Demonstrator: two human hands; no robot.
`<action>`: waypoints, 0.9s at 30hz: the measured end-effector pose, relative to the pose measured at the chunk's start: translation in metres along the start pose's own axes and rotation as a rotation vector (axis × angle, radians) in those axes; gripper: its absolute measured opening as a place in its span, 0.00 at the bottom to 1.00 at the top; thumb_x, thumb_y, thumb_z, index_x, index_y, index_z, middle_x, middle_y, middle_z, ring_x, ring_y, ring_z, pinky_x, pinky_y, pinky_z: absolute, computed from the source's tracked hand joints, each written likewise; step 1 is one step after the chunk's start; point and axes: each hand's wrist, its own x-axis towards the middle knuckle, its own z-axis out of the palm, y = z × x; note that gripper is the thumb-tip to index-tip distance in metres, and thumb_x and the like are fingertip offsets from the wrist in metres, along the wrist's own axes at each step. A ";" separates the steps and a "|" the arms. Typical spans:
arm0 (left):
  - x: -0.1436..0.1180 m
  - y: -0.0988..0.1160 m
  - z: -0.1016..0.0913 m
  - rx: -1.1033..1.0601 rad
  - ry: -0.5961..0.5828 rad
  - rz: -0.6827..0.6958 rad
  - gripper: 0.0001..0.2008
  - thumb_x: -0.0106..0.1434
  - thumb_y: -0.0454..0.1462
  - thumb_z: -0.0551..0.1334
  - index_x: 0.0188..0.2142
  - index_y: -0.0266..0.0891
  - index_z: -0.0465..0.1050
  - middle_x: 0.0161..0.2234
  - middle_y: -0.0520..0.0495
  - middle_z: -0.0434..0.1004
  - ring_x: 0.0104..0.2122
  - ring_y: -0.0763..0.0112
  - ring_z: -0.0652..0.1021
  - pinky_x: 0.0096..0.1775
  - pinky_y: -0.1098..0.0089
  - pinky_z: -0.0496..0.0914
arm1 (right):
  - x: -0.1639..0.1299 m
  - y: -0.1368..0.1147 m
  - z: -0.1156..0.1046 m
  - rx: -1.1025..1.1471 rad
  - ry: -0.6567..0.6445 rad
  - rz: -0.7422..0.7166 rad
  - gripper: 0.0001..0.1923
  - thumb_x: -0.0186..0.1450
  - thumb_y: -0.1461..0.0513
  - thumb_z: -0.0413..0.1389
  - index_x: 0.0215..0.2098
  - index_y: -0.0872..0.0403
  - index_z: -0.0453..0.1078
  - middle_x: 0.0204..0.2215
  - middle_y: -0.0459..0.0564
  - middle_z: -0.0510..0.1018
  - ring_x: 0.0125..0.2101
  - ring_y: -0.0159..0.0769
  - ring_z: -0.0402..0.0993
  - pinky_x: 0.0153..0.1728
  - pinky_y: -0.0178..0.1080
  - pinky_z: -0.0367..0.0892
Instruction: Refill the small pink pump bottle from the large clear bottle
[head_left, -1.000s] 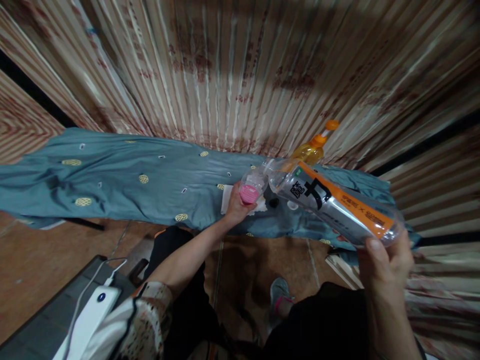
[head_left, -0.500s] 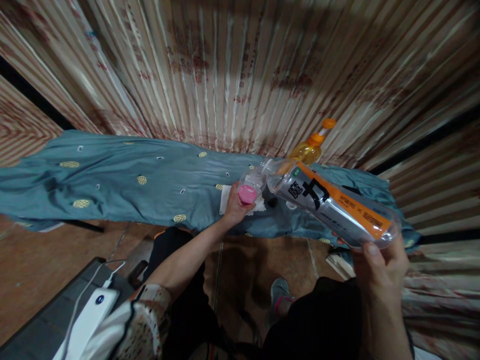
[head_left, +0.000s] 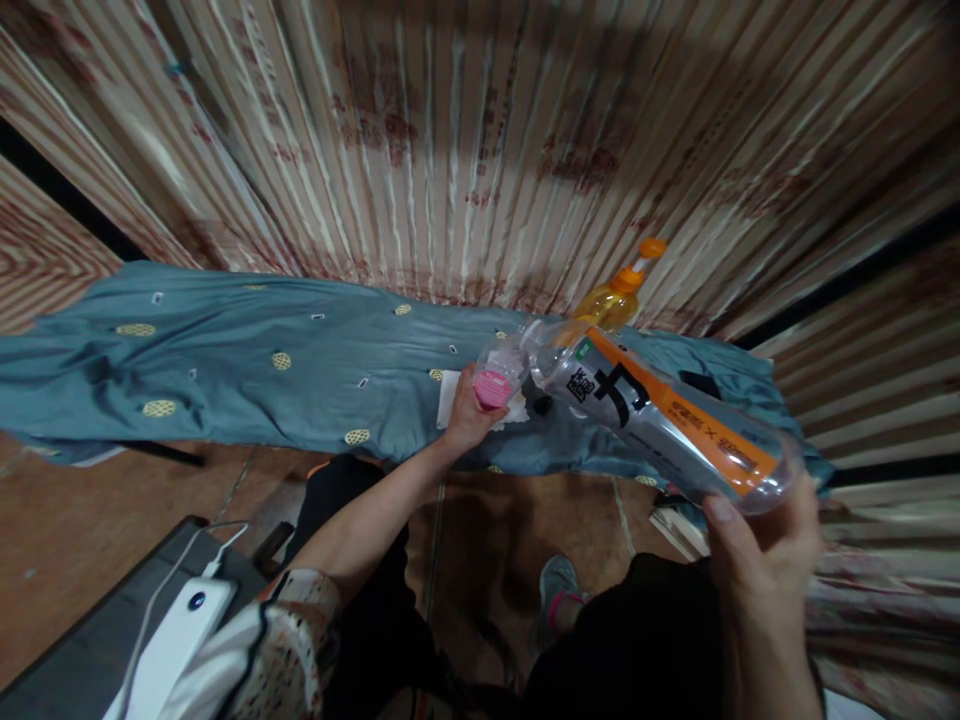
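A large clear plastic bottle (head_left: 637, 400) with an orange and silver label lies tilted in the air, neck down to the left. My right hand (head_left: 765, 545) is closed around its base end. Its mouth meets the top of a small clear container (head_left: 496, 380) with a pink label. My left hand (head_left: 472, 415) grips that small container, over a white paper (head_left: 448, 400) on the cloth. Whether liquid passes between the two cannot be made out. Behind the big bottle stands a pump bottle (head_left: 611, 300) of yellow liquid with an orange top, partly hidden.
A blue-green patterned cloth (head_left: 240, 360) covers the long narrow table. Dark small objects (head_left: 541, 405) lie under the bottle, and a black item (head_left: 699, 382) at the right. Pleated curtains (head_left: 450, 150) hang behind. A white power bank (head_left: 180, 630) with a cable rests at lower left.
The large bottle has rolled slightly in my right hand, its label turning, and its base has dipped a little. My left hand and the small container stay nearly in place.
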 end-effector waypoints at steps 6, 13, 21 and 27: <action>0.000 -0.005 0.001 -0.035 -0.007 0.013 0.45 0.44 0.34 0.79 0.60 0.46 0.64 0.57 0.41 0.74 0.59 0.49 0.76 0.68 0.45 0.67 | -0.008 -0.014 0.010 0.023 0.071 -0.026 0.48 0.53 0.51 0.77 0.68 0.49 0.69 0.62 0.55 0.76 0.63 0.56 0.73 0.72 0.68 0.54; 0.001 -0.004 0.001 -0.020 -0.010 0.002 0.44 0.44 0.35 0.79 0.60 0.43 0.65 0.57 0.40 0.74 0.60 0.47 0.76 0.67 0.44 0.68 | -0.009 -0.019 0.011 -0.054 0.091 -0.123 0.47 0.52 0.48 0.77 0.66 0.49 0.71 0.62 0.58 0.76 0.65 0.61 0.71 0.72 0.71 0.53; 0.000 -0.007 0.001 -0.024 0.010 0.010 0.45 0.43 0.34 0.80 0.60 0.44 0.67 0.57 0.41 0.74 0.61 0.48 0.75 0.69 0.44 0.66 | -0.013 -0.015 0.008 -0.087 0.075 -0.188 0.49 0.52 0.49 0.78 0.67 0.50 0.69 0.62 0.58 0.75 0.63 0.60 0.72 0.72 0.72 0.51; 0.000 -0.006 0.001 -0.024 0.017 0.000 0.45 0.42 0.34 0.80 0.59 0.45 0.67 0.57 0.41 0.74 0.62 0.46 0.74 0.70 0.41 0.64 | -0.014 -0.025 0.010 -0.107 0.053 -0.226 0.49 0.53 0.47 0.78 0.67 0.50 0.69 0.58 0.58 0.76 0.61 0.58 0.74 0.69 0.67 0.62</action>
